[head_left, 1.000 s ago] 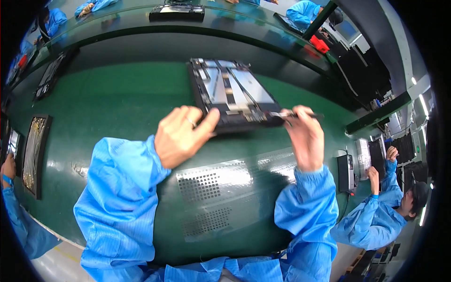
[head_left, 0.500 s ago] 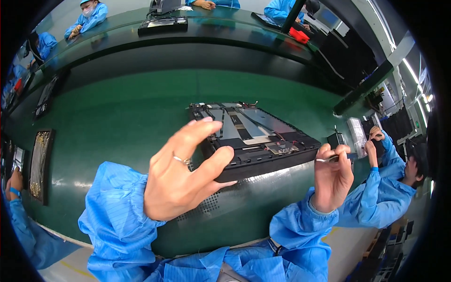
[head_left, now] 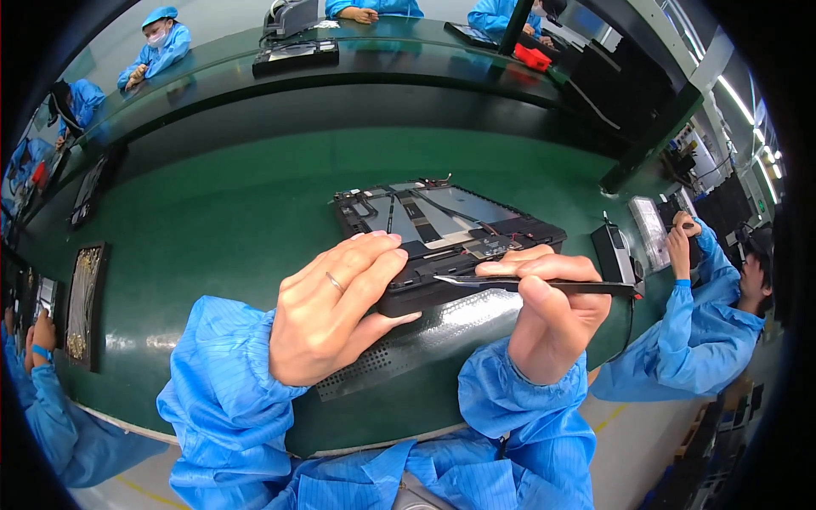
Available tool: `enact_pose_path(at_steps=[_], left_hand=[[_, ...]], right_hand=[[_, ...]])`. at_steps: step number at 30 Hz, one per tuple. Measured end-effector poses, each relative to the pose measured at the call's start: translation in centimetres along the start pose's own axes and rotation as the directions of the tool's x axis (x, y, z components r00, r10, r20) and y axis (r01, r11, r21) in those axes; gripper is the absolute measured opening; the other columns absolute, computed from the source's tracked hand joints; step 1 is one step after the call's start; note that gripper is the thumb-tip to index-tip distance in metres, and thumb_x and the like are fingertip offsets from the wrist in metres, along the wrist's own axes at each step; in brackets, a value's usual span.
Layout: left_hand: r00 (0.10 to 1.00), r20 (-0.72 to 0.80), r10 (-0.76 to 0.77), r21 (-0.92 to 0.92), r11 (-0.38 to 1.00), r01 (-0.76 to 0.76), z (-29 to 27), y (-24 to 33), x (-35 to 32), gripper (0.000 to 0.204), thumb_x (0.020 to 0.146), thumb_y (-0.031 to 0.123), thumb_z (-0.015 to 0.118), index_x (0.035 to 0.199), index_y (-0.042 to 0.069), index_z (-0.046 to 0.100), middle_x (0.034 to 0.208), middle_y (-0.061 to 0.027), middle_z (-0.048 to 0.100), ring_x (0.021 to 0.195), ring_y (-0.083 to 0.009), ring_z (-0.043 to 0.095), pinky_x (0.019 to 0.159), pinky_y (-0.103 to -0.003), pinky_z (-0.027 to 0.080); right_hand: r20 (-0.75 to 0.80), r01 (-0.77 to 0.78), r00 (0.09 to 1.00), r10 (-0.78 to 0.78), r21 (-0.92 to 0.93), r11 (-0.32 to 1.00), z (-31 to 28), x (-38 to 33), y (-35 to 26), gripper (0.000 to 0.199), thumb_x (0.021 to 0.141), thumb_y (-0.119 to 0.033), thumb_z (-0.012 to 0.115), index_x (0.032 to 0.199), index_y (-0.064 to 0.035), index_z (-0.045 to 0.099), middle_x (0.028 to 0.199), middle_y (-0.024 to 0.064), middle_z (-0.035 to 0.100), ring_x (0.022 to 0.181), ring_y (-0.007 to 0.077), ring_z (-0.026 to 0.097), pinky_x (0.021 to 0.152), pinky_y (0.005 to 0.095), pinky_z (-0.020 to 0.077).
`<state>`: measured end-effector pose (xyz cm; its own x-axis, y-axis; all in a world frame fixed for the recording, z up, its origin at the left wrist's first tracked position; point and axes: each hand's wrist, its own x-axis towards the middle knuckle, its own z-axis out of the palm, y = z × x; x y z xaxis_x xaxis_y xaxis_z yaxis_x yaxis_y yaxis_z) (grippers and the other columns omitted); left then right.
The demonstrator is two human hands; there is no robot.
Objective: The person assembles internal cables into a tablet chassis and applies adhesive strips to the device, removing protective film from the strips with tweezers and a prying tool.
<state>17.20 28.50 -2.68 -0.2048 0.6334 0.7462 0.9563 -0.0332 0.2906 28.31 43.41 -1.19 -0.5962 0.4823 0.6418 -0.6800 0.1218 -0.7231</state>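
An opened black electronic device housing (head_left: 442, 234) lies on the green table, its grey plates, ribbon cables and small circuit board exposed. Over its near left corner my left hand (head_left: 331, 310) is closed, fingers together on the top edge and thumb along the front side. Black tweezers (head_left: 552, 286) with a silvery tip are pinched in my right hand (head_left: 557, 319). They lie almost level along the housing's front edge, tip pointing left toward my left fingers. Whether the tip touches the housing, I cannot tell.
A perforated strip (head_left: 365, 370) lies before the housing. At left stands a tray of thin cables (head_left: 85, 306). A small black box (head_left: 616, 255) and a clear plastic case (head_left: 648, 232) sit at right. Co-workers in blue surround the table; one person (head_left: 697, 314) works close at right.
My left fingers have come together and settled onto the housing's corner. My right hand has moved left, bringing the tweezers across the front edge. The housing has shifted slightly left.
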Motion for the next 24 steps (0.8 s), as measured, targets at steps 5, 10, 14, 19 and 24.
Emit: enact_pose_path(at_steps=[5,10,14,19,24], left_hand=[[1.000,0.000,-0.008,-0.002,1.000,0.008,0.07,0.04,0.20,0.045,0.052,0.009,0.070,0.091,-0.005,0.053,0.089,-0.0183,0.055,0.083,-0.0317,0.056,0.072,-0.037,0.047],[1.000,-0.014,-0.016,0.006,1.000,0.016,0.29,0.19,0.36,0.044,0.052,0.009,0.070,0.090,-0.005,0.054,0.089,-0.0182,0.055,0.082,-0.0314,0.057,0.072,-0.037,0.048],[1.000,-0.013,-0.011,0.014,1.000,0.012,0.31,0.16,0.41,0.044,0.052,0.010,0.071,0.089,-0.005,0.054,0.088,-0.0182,0.055,0.082,-0.0312,0.057,0.071,-0.036,0.048],[1.000,-0.012,-0.003,0.017,1.000,0.004,0.12,-0.01,0.21,0.044,0.052,0.010,0.071,0.089,-0.005,0.054,0.088,-0.0181,0.055,0.082,-0.0312,0.057,0.071,-0.036,0.048],[1.000,-0.013,-0.001,0.009,1.000,0.001,0.00,-0.14,0.04,0.044,0.052,0.010,0.071,0.089,-0.005,0.054,0.089,-0.0179,0.055,0.082,-0.0312,0.057,0.071,-0.036,0.048]], right_hand=[[0.011,0.008,1.000,-0.008,0.018,1.000,-0.27,0.23,0.04,0.011,0.063,0.008,0.053,0.073,0.0075,0.056,0.072,0.0209,0.060,0.064,0.0229,0.057,0.062,0.0297,0.0454],[0.022,-0.004,1.000,0.004,0.002,1.000,-0.63,0.26,0.07,0.012,0.062,0.007,0.053,0.074,0.0081,0.056,0.072,0.0211,0.060,0.064,0.0224,0.057,0.061,0.0290,0.0450],[0.014,-0.010,1.000,0.010,0.001,1.000,-0.47,0.35,0.02,0.012,0.062,0.007,0.054,0.074,0.0082,0.056,0.073,0.0212,0.060,0.064,0.0218,0.057,0.062,0.0289,0.0448],[0.015,-0.028,0.999,0.028,0.004,1.000,-0.28,0.16,0.13,0.012,0.062,0.007,0.054,0.073,0.0084,0.056,0.073,0.0208,0.060,0.064,0.0219,0.057,0.062,0.0289,0.0448],[0.021,-0.011,1.000,0.011,0.008,1.000,-0.03,0.11,0.30,0.011,0.063,0.007,0.054,0.074,0.0080,0.056,0.073,0.0209,0.060,0.064,0.0219,0.057,0.062,0.0287,0.0450]])
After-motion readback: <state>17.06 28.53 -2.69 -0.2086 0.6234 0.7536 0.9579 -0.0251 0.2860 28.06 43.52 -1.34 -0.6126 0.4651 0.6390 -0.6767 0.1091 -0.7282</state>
